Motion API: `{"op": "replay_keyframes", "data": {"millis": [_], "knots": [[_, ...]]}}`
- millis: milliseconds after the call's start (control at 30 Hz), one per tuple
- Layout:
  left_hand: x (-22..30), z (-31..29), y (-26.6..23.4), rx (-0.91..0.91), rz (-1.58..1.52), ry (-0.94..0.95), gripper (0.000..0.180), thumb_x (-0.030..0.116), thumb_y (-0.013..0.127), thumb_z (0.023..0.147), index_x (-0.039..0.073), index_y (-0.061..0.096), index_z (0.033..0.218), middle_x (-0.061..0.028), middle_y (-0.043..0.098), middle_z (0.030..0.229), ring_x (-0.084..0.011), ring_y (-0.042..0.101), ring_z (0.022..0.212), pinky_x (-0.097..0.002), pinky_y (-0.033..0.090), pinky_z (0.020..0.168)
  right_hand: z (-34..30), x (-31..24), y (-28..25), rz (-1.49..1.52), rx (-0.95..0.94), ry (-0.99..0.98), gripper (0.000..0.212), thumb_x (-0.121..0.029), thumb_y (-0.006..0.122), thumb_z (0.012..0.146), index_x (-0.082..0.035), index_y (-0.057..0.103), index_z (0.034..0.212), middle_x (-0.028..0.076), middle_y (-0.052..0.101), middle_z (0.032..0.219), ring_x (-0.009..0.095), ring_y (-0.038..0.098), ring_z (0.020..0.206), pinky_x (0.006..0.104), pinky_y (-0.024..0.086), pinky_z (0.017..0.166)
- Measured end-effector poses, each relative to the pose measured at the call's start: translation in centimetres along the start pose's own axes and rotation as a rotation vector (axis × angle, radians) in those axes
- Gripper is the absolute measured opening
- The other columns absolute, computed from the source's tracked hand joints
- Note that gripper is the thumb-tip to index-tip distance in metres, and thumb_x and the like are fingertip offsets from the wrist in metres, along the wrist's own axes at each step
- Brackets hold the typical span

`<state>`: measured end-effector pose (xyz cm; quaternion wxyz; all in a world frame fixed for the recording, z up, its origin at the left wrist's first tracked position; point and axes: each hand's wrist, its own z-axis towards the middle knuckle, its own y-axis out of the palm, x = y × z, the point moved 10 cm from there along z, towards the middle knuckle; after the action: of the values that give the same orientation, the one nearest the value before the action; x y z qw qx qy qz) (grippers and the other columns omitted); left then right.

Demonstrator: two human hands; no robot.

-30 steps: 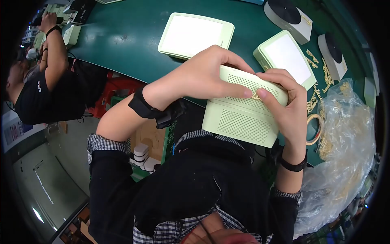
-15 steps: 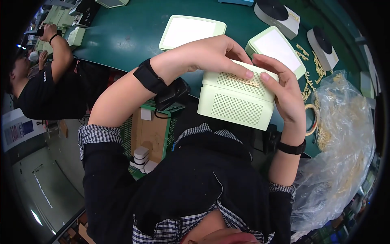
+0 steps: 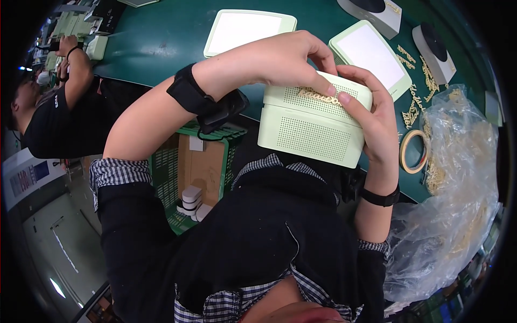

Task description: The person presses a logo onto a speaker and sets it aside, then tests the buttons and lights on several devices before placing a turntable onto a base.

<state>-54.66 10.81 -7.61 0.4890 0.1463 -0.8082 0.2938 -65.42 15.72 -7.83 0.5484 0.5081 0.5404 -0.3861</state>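
Observation:
Between my hands is a pale green box-shaped housing (image 3: pixel 311 135) with two bands of small round holes, tilted above my lap at the table edge. A cream script-lettered badge (image 3: pixel 321 97) lies against its upper perforated band. My left hand (image 3: pixel 293 59) reaches over the top, its thumb pressing on the badge and its fingers curled behind the housing. My right hand (image 3: pixel 374 110) wraps the housing's right end, with its thumb at the badge's right end. The fingertips behind the housing are hidden.
Two pale green units with white faces, one left (image 3: pixel 245 32) and one right (image 3: pixel 374 54), lie on the green table (image 3: pixel 161 48). Loose cream badges (image 3: pixel 413 107), a tape roll (image 3: pixel 413 152) and a clear plastic bag (image 3: pixel 458 177) are at right. A green crate (image 3: pixel 229 161) stands below; a co-worker (image 3: pixel 59 118) is at left.
The view has shifted slightly. The housing sits a little further left, and my right thumb has slid leftward along the badge's end. Both hands keep their hold.

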Motion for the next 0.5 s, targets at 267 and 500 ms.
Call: {"op": "replay_keyframes", "data": {"millis": [267, 500], "knots": [[0.4, 0.2, 0.1, -0.009, -0.029, 0.076, 0.043, 0.029, 0.082, 0.073, 0.000, 0.069, 0.104, -0.0091, 0.069, 0.098, -0.0165, 0.066, 0.089, -0.0278, 0.051, 0.082, 0.1, 0.5, 0.0, 0.064, -0.047, 0.072, 0.040, -0.007, 0.071, 0.084, 0.003, 0.058, 0.120, 0.012, 0.063, 0.113, 0.016, 0.060, 0.105, 0.0277, 0.048, 0.092], [1.6, 0.0, 0.5, -0.090, 0.021, 0.091, 0.046, 0.021, 0.081, 0.077, 0.000, 0.065, 0.114, -0.0072, 0.068, 0.103, -0.0161, 0.065, 0.098, -0.0290, 0.050, 0.090, -0.1, -0.5, -0.5, -0.169, 0.030, -0.119, 0.036, -0.007, 0.070, 0.084, 0.002, 0.059, 0.117, 0.008, 0.064, 0.111, 0.015, 0.061, 0.102, 0.0272, 0.049, 0.090]]}}
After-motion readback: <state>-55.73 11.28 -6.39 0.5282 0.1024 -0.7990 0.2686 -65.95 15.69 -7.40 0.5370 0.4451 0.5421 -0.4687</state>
